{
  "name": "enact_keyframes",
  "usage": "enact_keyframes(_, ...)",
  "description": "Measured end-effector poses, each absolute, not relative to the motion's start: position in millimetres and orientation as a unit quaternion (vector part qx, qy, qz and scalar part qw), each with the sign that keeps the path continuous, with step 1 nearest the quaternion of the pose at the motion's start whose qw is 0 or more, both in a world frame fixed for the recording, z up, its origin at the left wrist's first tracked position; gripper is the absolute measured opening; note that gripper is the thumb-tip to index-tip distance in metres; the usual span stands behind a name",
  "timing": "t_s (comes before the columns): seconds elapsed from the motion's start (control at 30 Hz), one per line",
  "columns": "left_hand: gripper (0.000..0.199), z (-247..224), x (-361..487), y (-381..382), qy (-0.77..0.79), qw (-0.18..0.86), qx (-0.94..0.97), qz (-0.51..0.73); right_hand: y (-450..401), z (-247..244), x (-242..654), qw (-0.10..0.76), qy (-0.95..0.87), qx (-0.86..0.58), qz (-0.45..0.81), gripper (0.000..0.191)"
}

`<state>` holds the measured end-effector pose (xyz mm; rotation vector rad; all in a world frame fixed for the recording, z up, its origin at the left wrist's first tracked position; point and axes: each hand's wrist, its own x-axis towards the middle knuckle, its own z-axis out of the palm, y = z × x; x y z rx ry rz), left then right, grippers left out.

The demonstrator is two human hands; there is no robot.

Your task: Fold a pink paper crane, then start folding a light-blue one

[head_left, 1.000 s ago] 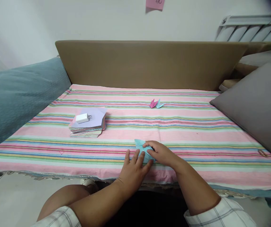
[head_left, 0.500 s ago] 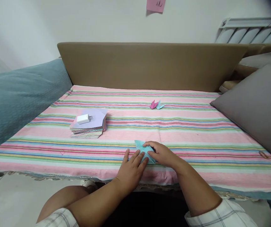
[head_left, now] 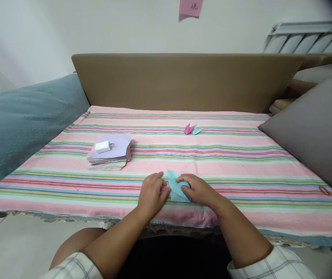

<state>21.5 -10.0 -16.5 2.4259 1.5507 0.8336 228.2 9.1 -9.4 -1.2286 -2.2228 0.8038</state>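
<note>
I see two hands at work, apart, one on each side of a single folded blue sheet [head_left: 176, 195] near the front of the striped cloth [head_left: 226, 166]. The left hand [head_left: 153, 195] has its fingers partly curled, thumb and forefinger at the sheet's left edge; whether they pinch it, I can't tell. The right hand [head_left: 200, 190] bends over the right side, thumb and fingertips on the paper, with a small gap between them; I can't tell if it grips or only presses.

Farther back sit two little folded pieces side by side, one pink [head_left: 188, 129] and one pale blue [head_left: 195, 130]. To the left is one stack of paper [head_left: 121, 146] with one white charger [head_left: 102, 147] on top.

The cloth's near edge lies just below the sheet. Cloth stretches wide from the right hand to the grey cushion [head_left: 317, 124] on the right, and more runs back to the brown backrest [head_left: 177, 81].
</note>
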Motion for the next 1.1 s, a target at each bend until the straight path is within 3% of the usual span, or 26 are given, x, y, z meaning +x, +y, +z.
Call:
enact_keyframes(0.4,0.013,-15.3,36.7,-6.0,0.591,0.089,0.772,0.215,7.4,-16.3,224.1,0.216,-0.839,-0.450,0.216,0.027)
enact_keyframes(1.1,0.022,-18.7,36.1,-8.2,0.599,0.085,0.766,0.216,7.6,-17.0,215.8,0.192,-0.826,-0.485,0.213,0.024)
